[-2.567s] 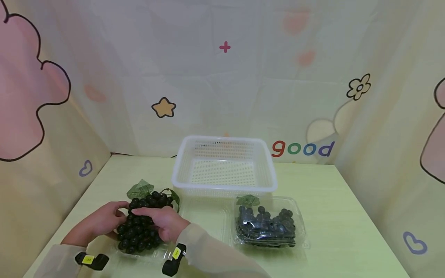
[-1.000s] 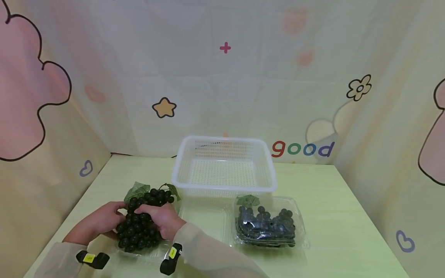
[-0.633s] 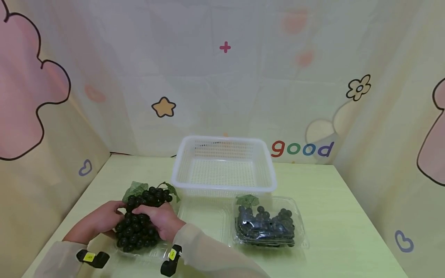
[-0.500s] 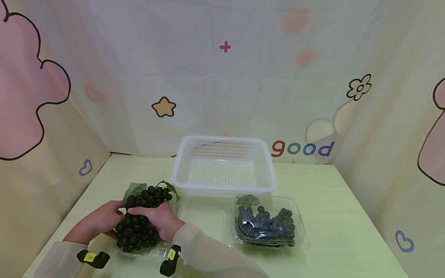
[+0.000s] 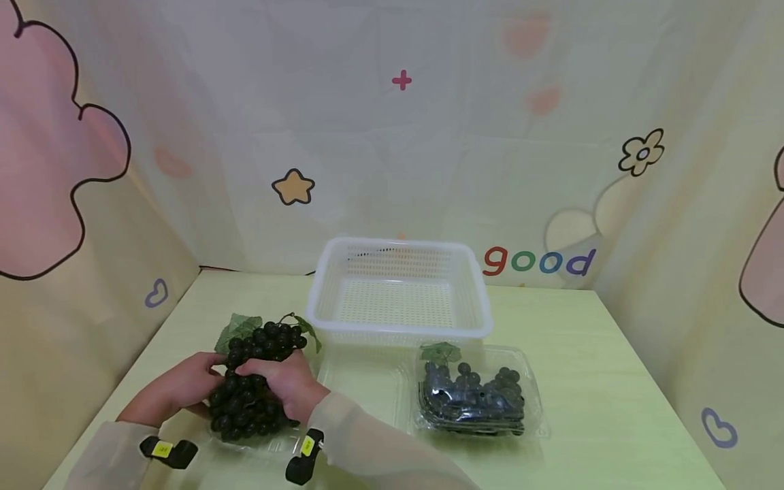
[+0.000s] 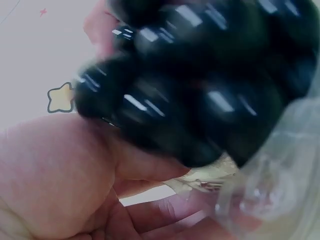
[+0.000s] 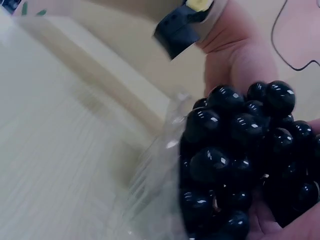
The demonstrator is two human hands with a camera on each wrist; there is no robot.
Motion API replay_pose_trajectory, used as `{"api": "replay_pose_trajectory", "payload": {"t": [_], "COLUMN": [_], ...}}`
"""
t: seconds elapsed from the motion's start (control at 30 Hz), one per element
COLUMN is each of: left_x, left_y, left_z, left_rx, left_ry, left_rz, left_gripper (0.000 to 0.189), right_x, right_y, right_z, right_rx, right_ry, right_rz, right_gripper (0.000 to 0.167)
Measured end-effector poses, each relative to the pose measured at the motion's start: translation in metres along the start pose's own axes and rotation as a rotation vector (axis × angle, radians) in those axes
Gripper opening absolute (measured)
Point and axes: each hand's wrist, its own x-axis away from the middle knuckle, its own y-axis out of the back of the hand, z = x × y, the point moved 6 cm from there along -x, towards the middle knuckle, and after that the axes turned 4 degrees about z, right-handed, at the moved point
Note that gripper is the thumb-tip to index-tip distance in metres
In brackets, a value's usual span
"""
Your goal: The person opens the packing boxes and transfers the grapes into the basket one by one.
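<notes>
A bunch of dark, glossy grapes (image 5: 248,408) with green leaves (image 5: 237,329) is between both hands at the left of the table in the head view. My left hand (image 5: 184,386) grips its left side, with fingers partly hidden behind and under the grapes. From the right, my right hand (image 5: 289,384) holds the bunch, thumb across its front; the other fingers are mostly covered. A clear plastic box (image 5: 263,446) lies beneath the bunch, its wall also beside the grapes in the right wrist view. The left wrist view shows the grapes (image 6: 150,105) blurred and close.
Right of the hands, the box's clear lid (image 5: 361,388) appears to lie open. A closed clear box (image 5: 471,401) holding dark grapes and a leaf stands farther right. Behind is a white perforated basket (image 5: 398,327), with a patterned curtain (image 5: 343,136) past the table's far edge.
The grape bunch and its leaf have shifted slightly between the hands. Both hands stay on it in nearly the same place. The head view has drifted a little.
</notes>
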Motion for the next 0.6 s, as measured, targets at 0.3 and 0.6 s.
{"api": "replay_pose_trajectory", "payload": {"t": [0.3, 0.6], "left_x": [0.001, 0.003], "left_y": [-0.001, -0.004], "left_z": [-0.001, 0.001], "left_rx": [0.068, 0.094], "left_ry": [0.009, 0.029], "left_rz": [0.010, 0.023], "left_gripper": [0.052, 0.049], "right_x": [0.004, 0.017], "right_y": [-0.001, 0.004], "right_z": [0.012, 0.031], "right_rx": [-0.218, -0.258], "right_ry": [-0.011, 0.034], "right_rz": [0.116, 0.239], "right_gripper": [0.101, 0.056]}}
